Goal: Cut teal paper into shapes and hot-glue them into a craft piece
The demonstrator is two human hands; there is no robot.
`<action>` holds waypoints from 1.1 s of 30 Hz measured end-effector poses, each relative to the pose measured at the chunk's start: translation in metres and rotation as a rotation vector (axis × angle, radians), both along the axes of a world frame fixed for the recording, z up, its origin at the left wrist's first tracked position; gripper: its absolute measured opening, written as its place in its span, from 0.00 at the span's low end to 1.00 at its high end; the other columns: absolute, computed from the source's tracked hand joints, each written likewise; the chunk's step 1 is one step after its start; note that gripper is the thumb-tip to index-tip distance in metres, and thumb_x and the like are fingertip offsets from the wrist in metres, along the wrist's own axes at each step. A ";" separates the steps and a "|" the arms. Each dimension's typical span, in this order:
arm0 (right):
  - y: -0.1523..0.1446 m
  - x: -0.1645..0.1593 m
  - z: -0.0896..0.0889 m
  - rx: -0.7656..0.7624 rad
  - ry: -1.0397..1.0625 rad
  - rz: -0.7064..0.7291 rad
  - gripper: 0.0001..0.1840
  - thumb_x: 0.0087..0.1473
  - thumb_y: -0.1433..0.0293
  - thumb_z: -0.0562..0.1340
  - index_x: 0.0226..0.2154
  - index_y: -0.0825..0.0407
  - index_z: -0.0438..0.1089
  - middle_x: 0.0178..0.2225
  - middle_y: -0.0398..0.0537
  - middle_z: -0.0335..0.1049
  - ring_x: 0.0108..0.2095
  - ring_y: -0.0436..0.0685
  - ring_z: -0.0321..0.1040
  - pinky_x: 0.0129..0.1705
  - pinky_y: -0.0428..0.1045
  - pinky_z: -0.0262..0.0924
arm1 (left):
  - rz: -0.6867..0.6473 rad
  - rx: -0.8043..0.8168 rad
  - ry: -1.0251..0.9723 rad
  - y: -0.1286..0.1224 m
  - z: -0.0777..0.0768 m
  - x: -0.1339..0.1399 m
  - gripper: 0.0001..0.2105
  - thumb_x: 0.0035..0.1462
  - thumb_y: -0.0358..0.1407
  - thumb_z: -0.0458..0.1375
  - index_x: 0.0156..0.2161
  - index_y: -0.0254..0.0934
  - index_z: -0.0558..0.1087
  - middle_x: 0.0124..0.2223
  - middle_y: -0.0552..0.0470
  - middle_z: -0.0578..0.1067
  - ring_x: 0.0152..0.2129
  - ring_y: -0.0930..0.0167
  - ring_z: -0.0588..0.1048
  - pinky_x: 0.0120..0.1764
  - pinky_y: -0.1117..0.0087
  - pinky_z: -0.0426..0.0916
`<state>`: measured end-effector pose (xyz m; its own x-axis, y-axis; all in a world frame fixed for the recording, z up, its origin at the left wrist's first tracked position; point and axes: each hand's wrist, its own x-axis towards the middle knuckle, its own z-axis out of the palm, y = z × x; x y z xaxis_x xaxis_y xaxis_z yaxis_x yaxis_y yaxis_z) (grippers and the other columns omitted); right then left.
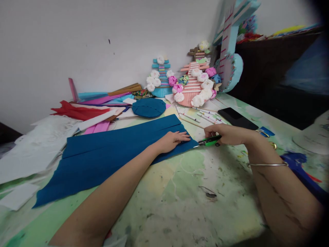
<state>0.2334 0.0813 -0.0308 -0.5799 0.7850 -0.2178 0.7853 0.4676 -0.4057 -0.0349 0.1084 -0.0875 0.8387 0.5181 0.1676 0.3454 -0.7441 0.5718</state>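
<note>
A wide sheet of blue crepe paper (110, 151) lies across the table, with a fold line along part of it and a ragged left edge. My left hand (172, 141) rests flat on its right part, fingers stretched toward the right end. My right hand (226, 133) is closed round a green and black utility knife (209, 141). The knife's blade tip points left and meets the paper's lower right corner. Whether the blade is inside a fold or only against the edge I cannot tell.
Behind the sheet lie a round blue piece (149, 107), several white pens (208, 117) and a black phone (238, 118). Flower-covered instrument models (192, 85) lean at the wall. Coloured paper (82, 110) and white sheets (33, 147) pile up left. A blue-handled tool (295, 161) lies right.
</note>
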 end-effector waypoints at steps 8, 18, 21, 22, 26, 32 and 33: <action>0.002 -0.010 -0.003 -0.031 0.022 0.058 0.20 0.34 0.81 0.55 0.33 0.50 0.64 0.33 0.45 0.66 0.35 0.56 0.61 0.34 0.48 0.53 | 0.004 -0.015 -0.010 0.002 -0.002 0.000 0.20 0.62 0.26 0.46 0.53 0.43 0.70 0.57 0.53 0.69 0.59 0.72 0.60 0.63 0.59 0.49; -0.002 -0.015 -0.002 -0.030 0.029 0.068 0.20 0.33 0.81 0.55 0.33 0.49 0.63 0.35 0.45 0.66 0.36 0.57 0.62 0.34 0.48 0.52 | 0.012 0.013 -0.003 0.000 -0.001 0.000 0.19 0.62 0.26 0.46 0.53 0.41 0.71 0.56 0.52 0.70 0.59 0.71 0.61 0.62 0.61 0.51; -0.004 -0.013 0.001 -0.030 0.016 0.051 0.20 0.34 0.81 0.55 0.33 0.49 0.63 0.35 0.46 0.66 0.36 0.57 0.62 0.34 0.48 0.52 | 0.009 0.024 0.001 0.000 -0.001 0.000 0.18 0.62 0.26 0.46 0.53 0.38 0.70 0.57 0.50 0.69 0.59 0.71 0.61 0.62 0.62 0.51; -0.005 -0.013 0.002 -0.028 0.006 0.040 0.19 0.34 0.81 0.55 0.33 0.49 0.63 0.34 0.46 0.66 0.35 0.57 0.62 0.33 0.48 0.52 | 0.007 0.025 0.002 -0.001 -0.001 0.000 0.18 0.62 0.26 0.46 0.54 0.38 0.70 0.57 0.49 0.69 0.59 0.71 0.61 0.62 0.62 0.51; -0.011 -0.010 0.009 -0.032 -0.044 0.007 0.17 0.34 0.79 0.56 0.32 0.49 0.62 0.33 0.46 0.65 0.34 0.58 0.61 0.31 0.49 0.51 | -0.002 0.014 -0.005 0.000 -0.001 0.000 0.19 0.63 0.26 0.45 0.54 0.37 0.69 0.58 0.49 0.68 0.59 0.71 0.60 0.63 0.61 0.50; -0.014 -0.004 0.015 -0.050 -0.070 -0.002 0.17 0.35 0.79 0.56 0.33 0.50 0.62 0.35 0.47 0.64 0.36 0.58 0.60 0.33 0.50 0.53 | -0.003 -0.011 -0.042 0.001 -0.003 0.000 0.18 0.62 0.26 0.46 0.53 0.38 0.71 0.57 0.50 0.70 0.59 0.71 0.60 0.63 0.62 0.49; -0.014 -0.004 0.015 -0.054 -0.069 0.001 0.17 0.35 0.79 0.55 0.33 0.50 0.61 0.35 0.47 0.64 0.36 0.58 0.60 0.34 0.50 0.53 | -0.004 -0.010 -0.044 0.001 -0.003 0.000 0.18 0.62 0.26 0.46 0.53 0.37 0.71 0.57 0.49 0.70 0.59 0.71 0.61 0.63 0.62 0.50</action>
